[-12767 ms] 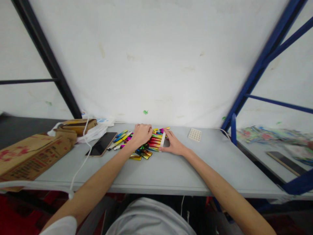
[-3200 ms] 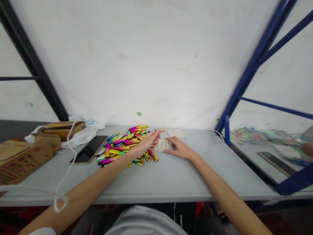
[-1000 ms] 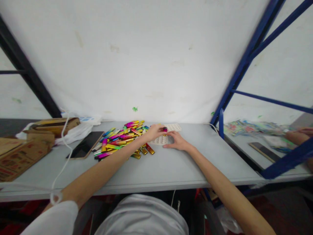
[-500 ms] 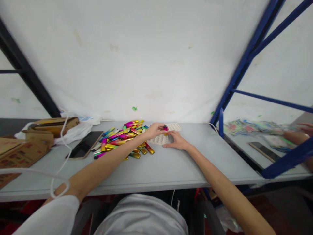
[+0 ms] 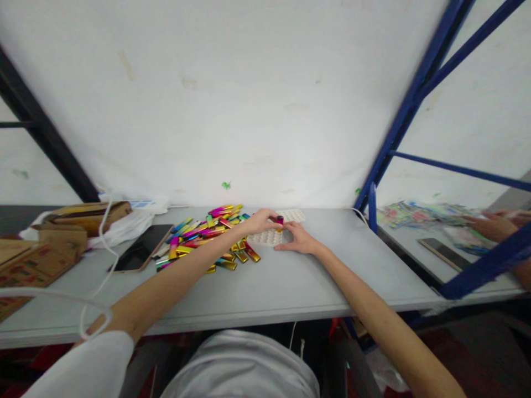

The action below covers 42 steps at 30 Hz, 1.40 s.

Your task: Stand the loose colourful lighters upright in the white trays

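A: What carries everything?
B: A gray table (image 5: 315,287), its far edge along the wall. A blue metal frame (image 5: 394,132) rises near the right end.
A: And on it?
B: A printed cardboard box (image 5: 53,251) at the left end, then a loose pile of shiny oblong pieces (image 5: 207,229), left of the middle toward the far edge. A dark-faced phone (image 5: 143,247) lies between box and pile.
A: The hands?
B: The left hand (image 5: 262,221) pinches one piece between thumb and fingers. The right hand (image 5: 299,239) has thumb and forefinger spread in a curve, the forefinger close to that piece; whether they touch, I can't tell.
A: Any trays?
B: A pale knobbly tray (image 5: 265,238) lies below the hands, right beside the pile. A second pale tray (image 5: 293,214) sits behind, near the far edge.
A: Smallest thing?
B: The pinched piece (image 5: 280,220), upright, dark-topped, above the nearer tray's right end.
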Each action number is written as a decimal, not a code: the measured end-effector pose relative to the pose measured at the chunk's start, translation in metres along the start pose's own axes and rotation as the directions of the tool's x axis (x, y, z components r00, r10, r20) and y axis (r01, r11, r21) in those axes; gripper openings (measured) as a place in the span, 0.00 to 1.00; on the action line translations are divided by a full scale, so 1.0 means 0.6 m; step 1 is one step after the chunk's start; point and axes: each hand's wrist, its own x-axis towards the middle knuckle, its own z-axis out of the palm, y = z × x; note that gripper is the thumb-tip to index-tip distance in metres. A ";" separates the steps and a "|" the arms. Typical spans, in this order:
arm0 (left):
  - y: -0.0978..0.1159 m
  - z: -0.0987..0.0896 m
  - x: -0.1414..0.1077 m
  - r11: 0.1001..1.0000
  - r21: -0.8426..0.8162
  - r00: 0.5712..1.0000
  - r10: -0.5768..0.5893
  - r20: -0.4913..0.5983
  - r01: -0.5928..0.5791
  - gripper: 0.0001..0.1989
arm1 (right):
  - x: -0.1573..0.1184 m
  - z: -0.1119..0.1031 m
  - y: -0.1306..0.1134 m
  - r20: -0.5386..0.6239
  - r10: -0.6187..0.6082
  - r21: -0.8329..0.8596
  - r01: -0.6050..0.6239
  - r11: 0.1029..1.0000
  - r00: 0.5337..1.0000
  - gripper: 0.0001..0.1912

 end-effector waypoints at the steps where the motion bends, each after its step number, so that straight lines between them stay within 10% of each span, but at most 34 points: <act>1: 0.000 -0.002 0.000 1.000 0.011 1.000 -0.006 0.003 0.006 0.16 | 0.000 0.000 0.000 0.002 -0.003 -0.005 0.003 1.000 1.000 0.42; 13: -0.021 0.023 -0.013 0.998 -0.004 0.991 -0.069 -0.111 0.069 0.15 | -0.003 -0.002 0.000 0.002 -0.025 -0.021 0.025 0.999 1.000 0.41; 19: -0.017 -0.028 -0.048 0.990 0.063 0.984 -0.113 -0.141 0.123 0.24 | -0.004 -0.004 -0.006 0.010 -0.012 -0.034 0.012 0.999 1.000 0.45; 29: 0.029 -0.097 -0.204 0.880 0.475 0.996 -0.045 0.080 0.001 0.12 | -0.001 -0.001 -0.026 -0.013 0.004 -0.059 -0.005 0.998 1.000 0.41; 42: 0.029 -0.111 -0.194 0.823 0.568 0.991 -0.079 0.105 0.006 0.11 | -0.002 0.001 -0.019 -0.015 0.008 -0.076 -0.009 0.997 1.000 0.42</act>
